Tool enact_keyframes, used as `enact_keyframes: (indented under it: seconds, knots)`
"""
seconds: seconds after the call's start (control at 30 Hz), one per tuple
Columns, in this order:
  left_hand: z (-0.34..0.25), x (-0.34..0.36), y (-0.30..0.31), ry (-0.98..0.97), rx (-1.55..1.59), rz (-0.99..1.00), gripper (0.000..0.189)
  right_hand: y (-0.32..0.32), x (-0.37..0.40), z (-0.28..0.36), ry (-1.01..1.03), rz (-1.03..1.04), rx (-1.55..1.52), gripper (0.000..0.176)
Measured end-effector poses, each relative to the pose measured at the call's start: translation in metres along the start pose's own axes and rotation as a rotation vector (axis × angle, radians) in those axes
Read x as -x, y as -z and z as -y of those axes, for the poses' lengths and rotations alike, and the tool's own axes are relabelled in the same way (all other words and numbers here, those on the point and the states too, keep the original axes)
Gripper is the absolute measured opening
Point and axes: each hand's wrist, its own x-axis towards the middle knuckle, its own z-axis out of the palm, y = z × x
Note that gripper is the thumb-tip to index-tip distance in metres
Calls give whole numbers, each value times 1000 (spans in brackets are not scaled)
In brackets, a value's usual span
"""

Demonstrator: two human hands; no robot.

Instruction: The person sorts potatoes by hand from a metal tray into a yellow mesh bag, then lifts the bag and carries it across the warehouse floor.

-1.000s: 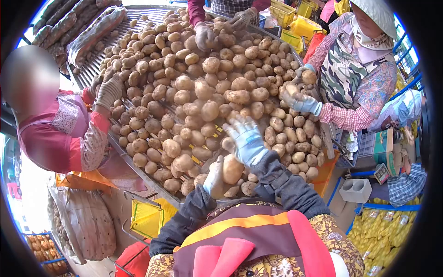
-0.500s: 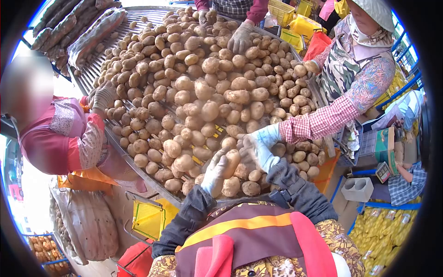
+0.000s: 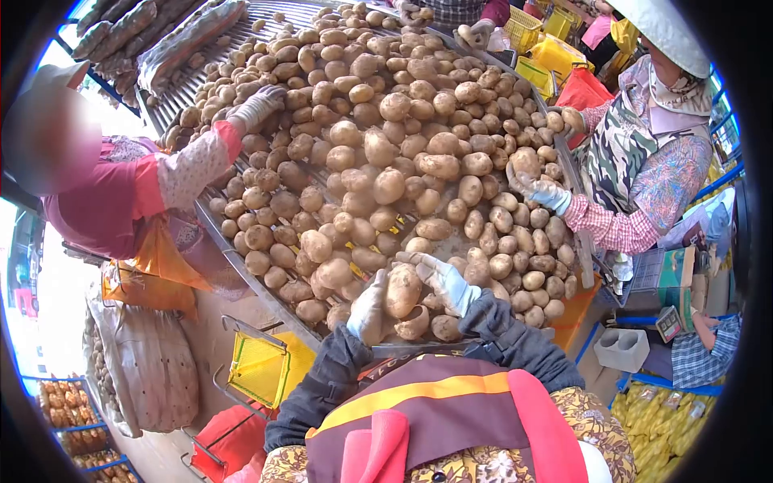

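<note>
A large brown potato (image 3: 403,291) stands on end between my two gloved hands at the near edge of the heap. My left hand (image 3: 369,312) holds it from the left side, with part of the fingers hidden. To the right, my right hand (image 3: 444,282) has its fingers stretched out toward the top of that potato, with nothing in its grasp. Just below lie more potatoes, one of them a rounded potato (image 3: 413,324) near the metal edge. The heap of potatoes (image 3: 344,157) spreads across the sorting table beyond my hands.
Co-workers stand left, right and at the far side; a gloved hand (image 3: 547,193) at the right holds a potato. Full sacks (image 3: 189,44) lie at the back left. A yellow bag on a frame (image 3: 262,366) and a large sack (image 3: 153,362) stand lower left.
My right hand has turned toward the potato in my left hand. The right co-worker's hand now holds a potato. The left co-worker reaches farther over the heap. The view has shifted slightly.
</note>
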Motion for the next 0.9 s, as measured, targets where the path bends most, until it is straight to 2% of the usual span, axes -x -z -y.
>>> enact_keyframes:
  seconds: [0.07,0.1,0.13,0.2,0.27,0.3,0.33,0.4,0.47,0.5,0.53,0.57,0.6,0.63,0.67,0.7,0.73,0.77,0.8,0.83,0.87,0.9]
  knots:
    - [8,-6,18,-26,-3,16,57,-3,-1,-11,100,-11,236,62]
    - [12,-9,25,-128,-335,-71,57,-10,3,0,239,-5,874,48]
    - [15,-11,32,-227,-669,-158,58,-12,3,-1,327,-82,1184,45]
    - [21,-5,35,-234,-713,-146,58,-2,-4,-10,216,-162,951,37]
    - [23,-1,30,-114,-325,-18,57,4,-9,-17,325,-337,661,36]
    - [15,5,21,-22,-197,6,57,-10,2,21,-99,-381,306,38]
    - [15,7,24,-24,-198,8,57,-5,3,23,-83,-389,211,39]
    - [12,13,31,21,64,63,59,10,7,29,14,-434,251,38]
    - [-3,39,45,-13,119,-24,62,46,15,34,64,-570,348,35]
    - [-10,54,68,-110,184,-93,64,80,22,26,137,-636,440,32]
    - [-21,72,72,-207,393,-452,63,114,32,22,210,-702,533,29]
    - [-25,91,98,-359,411,-527,61,141,48,27,236,-788,749,26]
    - [-29,117,178,-363,276,-411,59,156,59,28,259,-867,967,23]
    - [-36,140,216,-417,97,-361,58,155,63,28,255,-870,965,23]
    - [-39,157,240,-490,57,-727,55,147,69,32,404,-859,1226,23]
    - [-34,161,267,-682,-64,-820,52,136,76,36,553,-832,1487,24]
    - [-34,165,293,-721,-322,-1281,62,111,77,38,428,-750,1539,31]
    - [-34,164,282,-749,-743,-1460,64,92,70,38,389,-548,1539,40]
    - [-33,161,257,-757,-1184,-1607,67,72,64,28,331,-371,1670,50]
    - [-30,149,233,-849,-1370,-1447,68,55,57,12,252,-159,1806,58]
    - [-26,132,203,-935,-1543,-1274,70,41,58,-7,258,-37,1946,60]
    - [-21,117,164,-905,-1683,-1105,72,55,54,-24,254,7,1985,59]
